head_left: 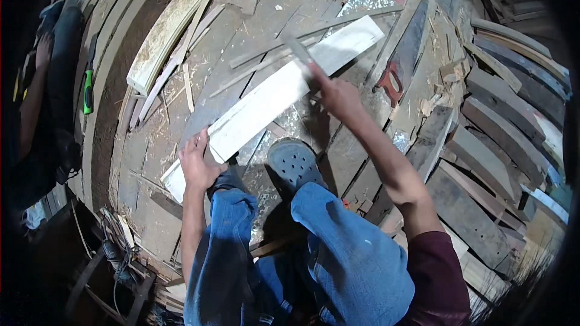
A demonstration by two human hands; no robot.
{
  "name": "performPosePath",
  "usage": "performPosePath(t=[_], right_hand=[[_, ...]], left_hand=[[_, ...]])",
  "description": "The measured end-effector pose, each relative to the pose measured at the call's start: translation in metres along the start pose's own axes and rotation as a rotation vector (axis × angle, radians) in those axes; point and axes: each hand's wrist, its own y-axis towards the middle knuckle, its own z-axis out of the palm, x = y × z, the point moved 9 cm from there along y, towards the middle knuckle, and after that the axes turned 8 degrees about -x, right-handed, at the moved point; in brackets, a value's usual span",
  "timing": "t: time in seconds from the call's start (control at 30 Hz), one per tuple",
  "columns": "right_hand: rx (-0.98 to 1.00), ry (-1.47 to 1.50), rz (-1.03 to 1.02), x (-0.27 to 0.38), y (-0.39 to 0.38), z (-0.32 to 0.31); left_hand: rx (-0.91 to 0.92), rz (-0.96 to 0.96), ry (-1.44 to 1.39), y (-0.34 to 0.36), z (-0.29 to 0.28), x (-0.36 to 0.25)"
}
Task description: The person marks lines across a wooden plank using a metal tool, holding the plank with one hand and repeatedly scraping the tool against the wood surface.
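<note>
A pale wooden board (266,102) lies slantwise across the plank floor in front of my feet. My left hand (199,163) grips its near left end, fingers over the top face. Farther along the board, my right hand (340,99) is closed round a flat grey blade-like tool (296,49), smeared by motion, its exact kind unclear. The tool crosses the board's upper face; whether it touches the wood cannot be made out. My grey clog (295,162) stands close to the board's near edge.
Right of the board lies a handsaw with a red handle (391,84). A thick timber (172,30) and thin strips lie left. A green-handled tool (89,92) rests on the curved plank edge. Stacked wood pieces (483,145) fill the right. Another person's hand (44,51) shows far left.
</note>
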Motion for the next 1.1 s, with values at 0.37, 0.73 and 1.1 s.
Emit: performPosePath(t=[0.37, 0.73, 1.1], right_hand=[[0.116, 0.282, -0.093, 0.121, -0.096, 0.025], [0.001, 0.348, 0.22, 0.046, -0.076, 0.012], [0.039, 0.268, 0.212, 0.035, -0.075, 0.017]], left_hand=[[-0.019, 0.009, 0.047, -0.003, 0.001, 0.003], [-0.005, -0.013, 0.033, 0.001, 0.001, -0.011], [-0.051, 0.003, 0.007, 0.001, -0.003, -0.007]])
